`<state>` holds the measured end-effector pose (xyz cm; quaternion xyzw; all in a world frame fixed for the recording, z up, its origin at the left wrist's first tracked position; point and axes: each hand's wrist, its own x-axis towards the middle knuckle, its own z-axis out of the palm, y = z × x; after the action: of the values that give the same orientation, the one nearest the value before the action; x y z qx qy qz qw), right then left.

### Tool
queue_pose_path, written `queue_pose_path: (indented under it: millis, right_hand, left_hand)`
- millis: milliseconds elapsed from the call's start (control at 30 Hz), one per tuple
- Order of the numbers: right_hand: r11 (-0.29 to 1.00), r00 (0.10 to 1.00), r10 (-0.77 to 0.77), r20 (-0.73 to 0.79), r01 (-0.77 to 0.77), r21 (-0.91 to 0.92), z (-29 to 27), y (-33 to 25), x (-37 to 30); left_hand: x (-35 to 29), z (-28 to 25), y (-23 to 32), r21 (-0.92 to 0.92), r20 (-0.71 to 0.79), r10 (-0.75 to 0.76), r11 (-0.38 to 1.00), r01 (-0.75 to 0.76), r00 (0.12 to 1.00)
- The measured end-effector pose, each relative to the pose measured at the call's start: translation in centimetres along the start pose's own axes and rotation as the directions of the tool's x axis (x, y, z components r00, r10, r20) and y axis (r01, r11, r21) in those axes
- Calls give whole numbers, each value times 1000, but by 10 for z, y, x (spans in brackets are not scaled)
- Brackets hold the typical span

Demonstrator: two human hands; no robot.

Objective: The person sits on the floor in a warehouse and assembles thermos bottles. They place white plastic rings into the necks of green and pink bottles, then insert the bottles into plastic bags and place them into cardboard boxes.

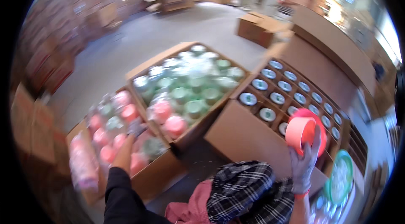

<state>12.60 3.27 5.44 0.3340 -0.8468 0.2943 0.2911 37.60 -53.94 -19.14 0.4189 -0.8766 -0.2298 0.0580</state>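
My right hand (pixel 304 163), in a pale glove, grips a coral-pink round plastic piece (pixel 300 133), a short hollow cylinder with a wider pink disc behind it. It is held over the near right side of a divided carton (pixel 240 133), where round white-topped containers (pixel 267 115) stand in cells. My left hand (pixel 135 128), also gloved, reaches into the left carton (pixel 156 173) among bagged pink and pale-green pieces (pixel 107 154). Motion blur hides whether its fingers hold anything.
A middle carton (pixel 185 137) holds plastic-wrapped green pieces and a few pink ones. A green-rimmed round item (pixel 340 177) lies at the lower right. A brown carton (pixel 256 30) stands on the floor beyond. Stacked boxes (pixel 63 26) line the left.
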Motion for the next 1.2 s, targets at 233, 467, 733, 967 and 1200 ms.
queue_pose_path:
  millis: [233,467,733,967,1200]
  right_hand:
    - [903,969,244,42,-211,-374,-24,170,-31]
    - [963,969,224,104,-204,-176,-18,101,-22]
    - [215,955,194,225,-265,940,-26,-18,-21]
    - [690,984,-79,160,-61,721,-87,-8,-108]
    - [789,957,-162,242,-22,614,-105,-11,-153]
  left_hand:
    - [22,9,-68,477,-109,-206,847,233,973]
    - [-99,-188,114,312,-337,113,950,-2,935]
    - [-280,-110,258,-768,-5,328,603,-214,945]
    - [-286,-10,369,-926,260,625,376,8,736]
    - [-321,15,412,-916,400,743,331,225,537]
